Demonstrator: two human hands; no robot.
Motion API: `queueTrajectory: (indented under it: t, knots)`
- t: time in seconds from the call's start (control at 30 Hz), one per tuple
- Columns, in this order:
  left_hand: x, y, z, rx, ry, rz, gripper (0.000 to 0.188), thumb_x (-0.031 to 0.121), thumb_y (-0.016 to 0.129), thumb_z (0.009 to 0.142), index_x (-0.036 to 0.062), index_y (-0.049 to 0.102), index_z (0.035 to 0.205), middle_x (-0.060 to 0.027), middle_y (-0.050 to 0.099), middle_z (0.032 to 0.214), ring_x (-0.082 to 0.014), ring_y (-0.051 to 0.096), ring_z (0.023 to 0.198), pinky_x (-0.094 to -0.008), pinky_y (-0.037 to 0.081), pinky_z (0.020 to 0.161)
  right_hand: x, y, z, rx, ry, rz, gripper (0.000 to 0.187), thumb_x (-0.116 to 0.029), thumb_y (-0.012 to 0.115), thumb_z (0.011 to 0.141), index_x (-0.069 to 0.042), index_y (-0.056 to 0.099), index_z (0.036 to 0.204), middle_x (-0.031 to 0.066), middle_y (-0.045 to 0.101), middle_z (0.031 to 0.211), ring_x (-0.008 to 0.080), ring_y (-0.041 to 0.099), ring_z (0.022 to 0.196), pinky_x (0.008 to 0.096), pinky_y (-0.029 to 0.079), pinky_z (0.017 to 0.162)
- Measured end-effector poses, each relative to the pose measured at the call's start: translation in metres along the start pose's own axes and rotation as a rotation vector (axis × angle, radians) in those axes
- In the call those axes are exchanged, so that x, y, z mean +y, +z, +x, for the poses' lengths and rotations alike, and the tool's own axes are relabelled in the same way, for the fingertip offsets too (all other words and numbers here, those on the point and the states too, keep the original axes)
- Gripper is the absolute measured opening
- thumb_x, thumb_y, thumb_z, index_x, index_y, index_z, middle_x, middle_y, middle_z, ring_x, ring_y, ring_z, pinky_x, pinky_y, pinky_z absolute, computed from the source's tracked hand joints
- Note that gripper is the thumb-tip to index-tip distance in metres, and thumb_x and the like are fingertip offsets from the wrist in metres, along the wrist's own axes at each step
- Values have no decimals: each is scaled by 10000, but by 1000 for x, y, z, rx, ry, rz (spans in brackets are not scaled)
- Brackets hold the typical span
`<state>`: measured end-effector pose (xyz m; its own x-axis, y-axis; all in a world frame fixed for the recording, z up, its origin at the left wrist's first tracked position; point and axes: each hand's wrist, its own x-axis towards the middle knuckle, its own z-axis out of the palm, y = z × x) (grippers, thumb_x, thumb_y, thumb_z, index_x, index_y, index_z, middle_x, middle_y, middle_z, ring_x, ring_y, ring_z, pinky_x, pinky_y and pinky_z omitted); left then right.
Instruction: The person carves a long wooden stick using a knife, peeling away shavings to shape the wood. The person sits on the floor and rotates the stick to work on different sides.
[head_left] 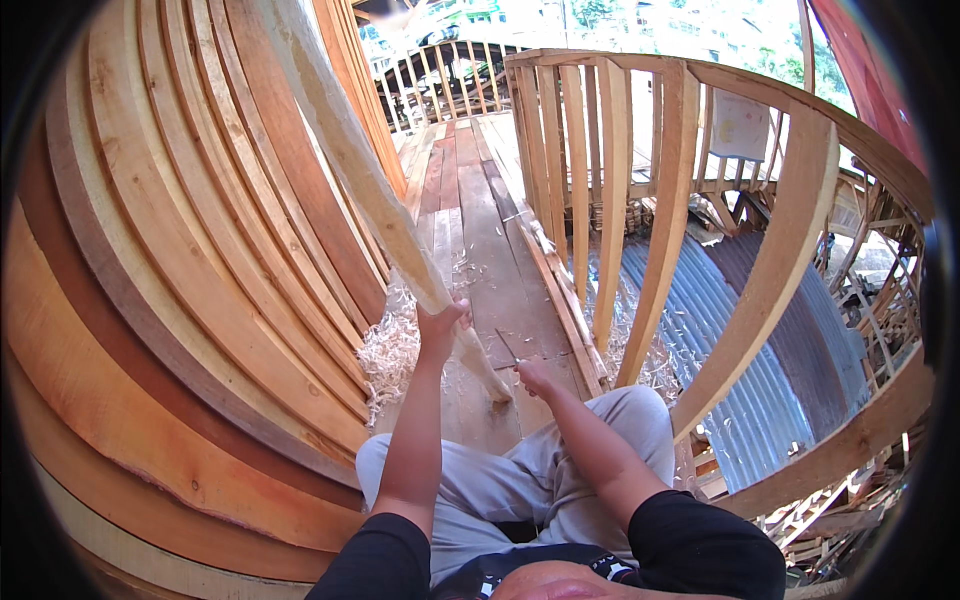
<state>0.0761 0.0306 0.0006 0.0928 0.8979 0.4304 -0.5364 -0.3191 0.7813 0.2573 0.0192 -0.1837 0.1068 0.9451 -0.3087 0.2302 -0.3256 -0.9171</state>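
Note:
My left hand [440,328] is wrapped round a long pale peeled wooden pole [375,200]. The pole slants from the upper left down to the floor boards, its lower end just ahead of my crossed legs. To the right of the pole, my right hand [537,380] is closed on the handle of a knife [507,345], its thin dark blade pointing up and to the left. The blade is apart from the pole. Most of the handle is hidden inside my fingers.
Wood shavings [390,350] lie heaped by the plank wall [200,230] on my left. A wooden railing [690,110] with upright slats runs along my right. Beyond it, lower down, are corrugated metal sheets [720,340]. The plank floor [480,240] stretches ahead between wall and railing.

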Motion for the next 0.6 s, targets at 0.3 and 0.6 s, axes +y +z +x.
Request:
queueTrajectory:
  t: [0.3, 0.6]
  knots:
    - [-2, -34, 5, 126, 366, 83, 197, -36, 629, 808, -14, 514, 967, -96, 572, 804, -176, 590, 590, -317, 531, 562, -13, 10, 19, 31, -291, -7, 267, -221, 616, 865, -14, 615, 1035, 107, 620, 805, 195, 605, 688, 350, 494, 640]
    - [26, -55, -15, 247, 261, 63, 230, 38, 669, 840, 77, 443, 826, -33, 482, 598, -122, 485, 478, -307, 458, 487, -33, 35, 40, -43, -320, 173, 233, -176, 585, 905, -3, 605, 1060, 43, 607, 779, 112, 541, 677, 296, 444, 581]
